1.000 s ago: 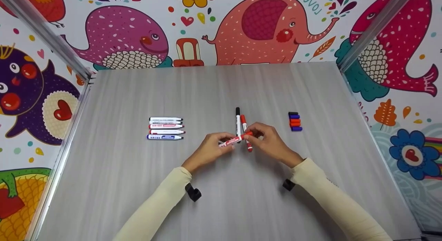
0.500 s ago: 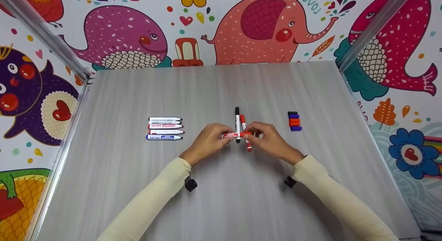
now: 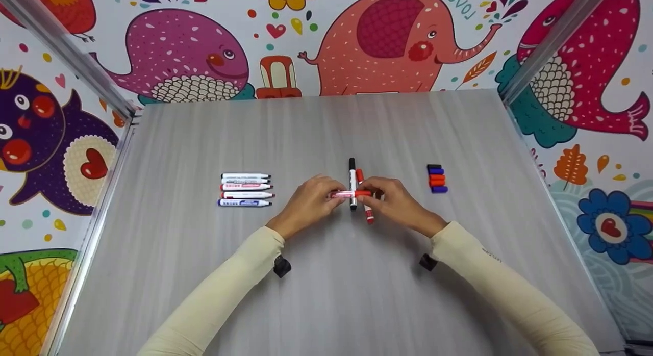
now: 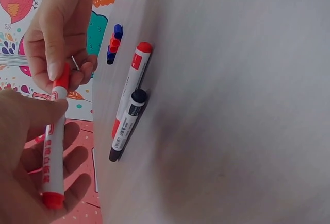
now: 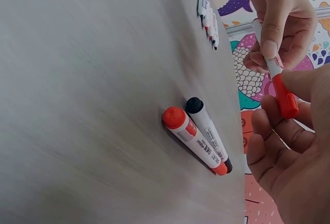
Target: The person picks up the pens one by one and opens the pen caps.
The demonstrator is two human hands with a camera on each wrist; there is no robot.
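Both hands hold one red whiteboard marker (image 4: 54,157) raised over the table. My left hand (image 3: 311,200) pinches its white barrel between thumb and fingers. With thumb and fingertips, my right hand (image 3: 395,200) grips the red cap (image 5: 281,95), which sits on the marker's end. Behind the hands, two capped markers lie on the table: a black marker (image 4: 128,123) and a second red marker (image 5: 193,139), side by side and pointing away.
To the left lies a row of several uncapped markers (image 3: 246,195), tips facing right. Several loose caps (image 3: 436,180) in black, blue and red form a column at the right. Cartoon-printed walls (image 3: 285,40) border the grey table (image 3: 326,295) at the back and sides.
The held red marker has swung from slanted to nearly level and moved slightly away from the body. The left hand has shifted forward with it. Markers and caps on the table stay put.
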